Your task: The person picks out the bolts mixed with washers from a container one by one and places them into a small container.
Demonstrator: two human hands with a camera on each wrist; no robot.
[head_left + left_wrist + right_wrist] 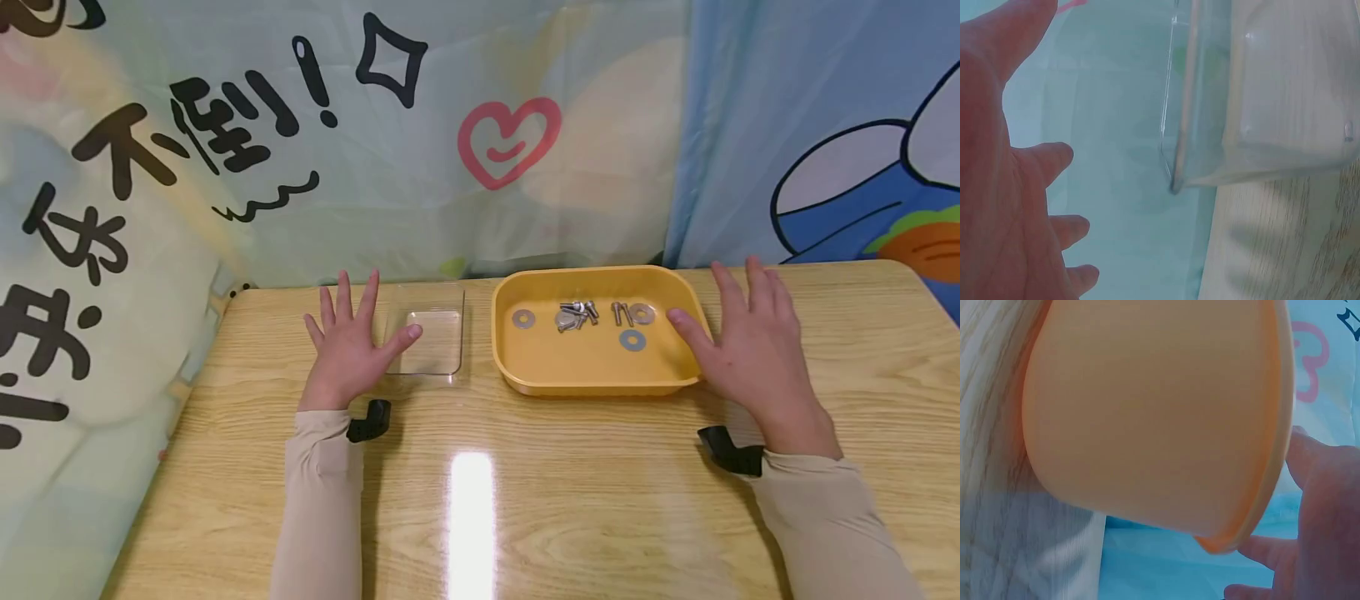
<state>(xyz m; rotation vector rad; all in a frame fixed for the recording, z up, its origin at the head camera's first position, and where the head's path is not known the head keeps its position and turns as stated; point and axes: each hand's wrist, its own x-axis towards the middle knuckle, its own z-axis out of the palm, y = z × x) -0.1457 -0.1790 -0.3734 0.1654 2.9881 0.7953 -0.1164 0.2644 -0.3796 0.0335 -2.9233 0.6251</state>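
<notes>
The left hand (347,354) is spread with straight fingers and grips nothing; its thumb overlaps the clear box (441,343) in the head view, though the left wrist view shows the fingers apart from it. That box sits on the table (585,492) at the far side, left of the yellow tray (555,367). The right hand (753,354) is likewise spread, pinching nothing, at the tray's right end; its thumb reaches over the rim, and whether it touches I cannot tell. Inside the tray lie a small heap of bolts (576,315), a pair of bolts (622,314) right of it, and flat washers, one at the left (523,318), one nearer (632,340). A careless knock from the right thumb or wrist could, I judge, tip the tray and scatter these loose parts. The box looks light, so a brush from the left thumb might slide it. The washers lie flat, so fingertips could slip off their thin edges.
</notes>
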